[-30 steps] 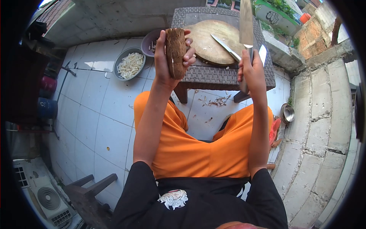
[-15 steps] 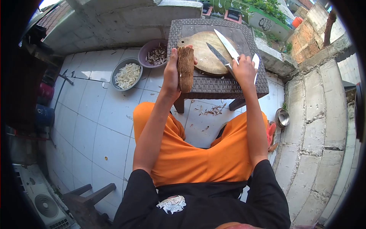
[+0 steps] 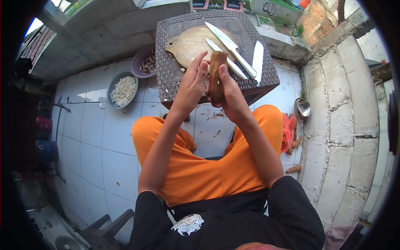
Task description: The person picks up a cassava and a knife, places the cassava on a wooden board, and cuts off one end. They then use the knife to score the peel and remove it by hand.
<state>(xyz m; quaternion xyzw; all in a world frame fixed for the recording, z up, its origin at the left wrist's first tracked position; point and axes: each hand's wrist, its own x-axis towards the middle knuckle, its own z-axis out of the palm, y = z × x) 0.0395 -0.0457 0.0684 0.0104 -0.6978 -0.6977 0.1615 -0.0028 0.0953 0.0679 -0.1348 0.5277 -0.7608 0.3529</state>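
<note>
Brown, rough-skinned root point(image 3: 216, 77) stands nearly upright over the near edge of the woven table. My right hand point(image 3: 229, 91) is wrapped round it, thumb on its right side and fingertips showing at its left. Just left of the root is my left hand point(image 3: 192, 83), its fingers stretched upward; whether it touches the root is unclear. Behind the hands, a round wooden board point(image 3: 187, 43) lies on the table. Two light-handled knives, one longer point(image 3: 225, 39) and one shorter point(image 3: 227, 60), lie across its right side. A white blade-shaped piece point(image 3: 258, 58) rests farther right.
On the tiled floor left of the woven table point(image 3: 164, 68) are a grey bowl of pale strips point(image 3: 123, 89) and a purple bowl of peelings point(image 3: 148, 64). Metal bowls point(image 3: 303, 108), a red plastic bag point(image 3: 288, 132) and brown roots point(image 3: 293, 168) lie by the right wall.
My right hand has left the knives and now holds the root. My left hand, earlier gripping the root, has its fingers extended beside it. The view has shifted, and the root appears turned.
</note>
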